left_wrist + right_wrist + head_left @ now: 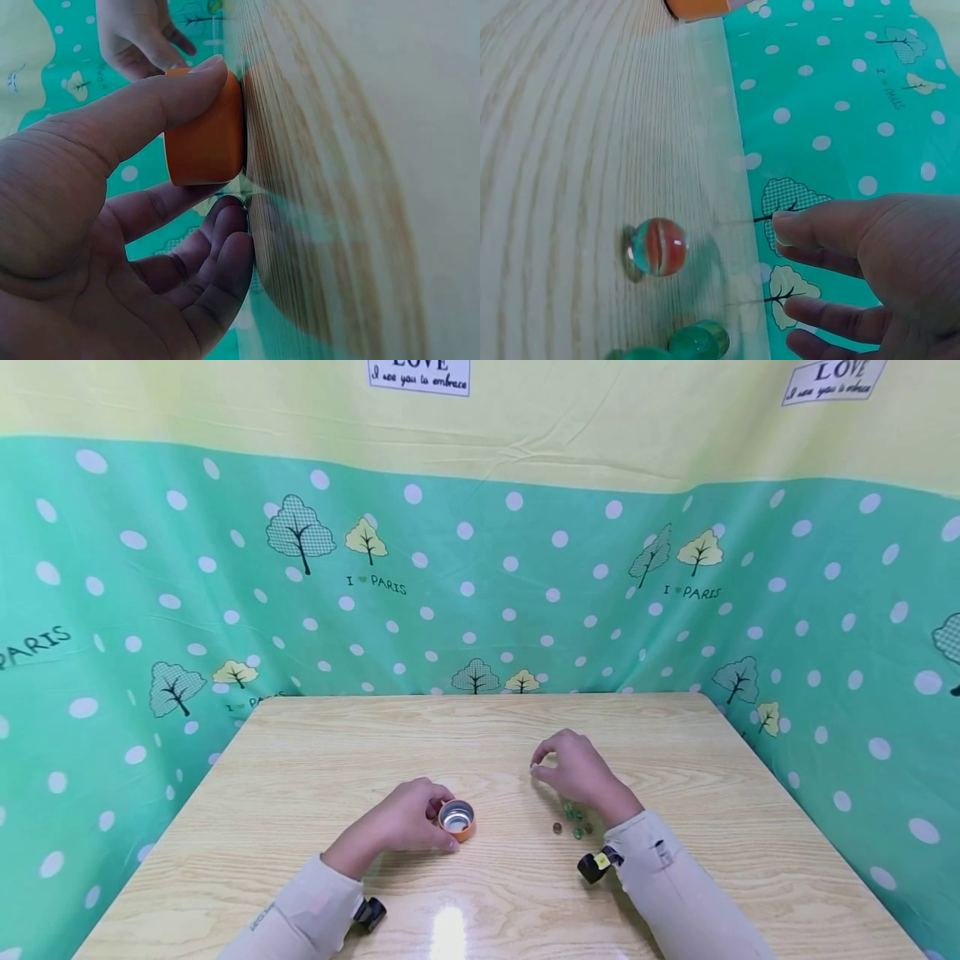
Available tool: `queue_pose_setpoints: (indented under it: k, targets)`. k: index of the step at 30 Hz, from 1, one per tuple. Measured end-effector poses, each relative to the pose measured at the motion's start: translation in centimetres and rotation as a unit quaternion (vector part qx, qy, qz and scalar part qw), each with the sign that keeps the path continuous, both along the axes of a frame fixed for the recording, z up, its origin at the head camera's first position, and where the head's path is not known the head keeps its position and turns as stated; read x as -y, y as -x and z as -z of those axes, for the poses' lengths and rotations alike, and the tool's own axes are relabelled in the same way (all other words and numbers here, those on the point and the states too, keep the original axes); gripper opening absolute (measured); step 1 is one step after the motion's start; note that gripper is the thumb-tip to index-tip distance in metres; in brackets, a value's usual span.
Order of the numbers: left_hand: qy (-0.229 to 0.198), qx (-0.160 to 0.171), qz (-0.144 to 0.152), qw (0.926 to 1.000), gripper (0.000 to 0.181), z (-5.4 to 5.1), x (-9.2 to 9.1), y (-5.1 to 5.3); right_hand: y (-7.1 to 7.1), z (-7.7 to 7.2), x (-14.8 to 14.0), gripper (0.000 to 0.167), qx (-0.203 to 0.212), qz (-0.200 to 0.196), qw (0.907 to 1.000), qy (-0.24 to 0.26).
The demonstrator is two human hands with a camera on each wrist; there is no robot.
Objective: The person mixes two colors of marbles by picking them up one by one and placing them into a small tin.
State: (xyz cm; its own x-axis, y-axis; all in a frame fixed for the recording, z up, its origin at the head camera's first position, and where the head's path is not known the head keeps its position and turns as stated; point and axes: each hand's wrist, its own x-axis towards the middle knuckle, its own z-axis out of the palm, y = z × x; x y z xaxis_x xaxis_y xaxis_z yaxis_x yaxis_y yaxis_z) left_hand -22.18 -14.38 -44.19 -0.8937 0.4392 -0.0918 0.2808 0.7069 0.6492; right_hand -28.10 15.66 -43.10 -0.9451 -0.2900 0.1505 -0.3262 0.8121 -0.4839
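In the head view my left hand (pixel 411 817) holds a small orange metal cup (pixel 467 836) upright on the table, with a small reddish-brown thing inside. The left wrist view shows the thumb on the near side of the orange cup (pixel 201 142) and a finger behind it. My right hand (pixel 577 768) is raised above the table, beyond several glass marbles (pixel 577 833). Its thumb and forefinger tips come together; whether anything is between them is hidden. In the right wrist view a red-streaked marble (pixel 660 247) and green marbles (pixel 697 342) lie beside the hand.
The light wood-grain table (pixel 360 743) bears the cup and marbles. A green and yellow printed curtain (pixel 480 577) stands behind it and along both sides. Each wrist carries a small black camera (pixel 369 913).
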Motion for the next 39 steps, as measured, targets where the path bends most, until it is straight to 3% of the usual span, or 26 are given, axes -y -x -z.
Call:
queue_pose_setpoints:
  k: [39]
  targets:
    - [-0.001,-0.007,0.01,0.9999,0.051,0.1,0.1,0.2,-1.7,-1.2,2.2,0.008,-0.015,-0.024,0.9996,-0.005]
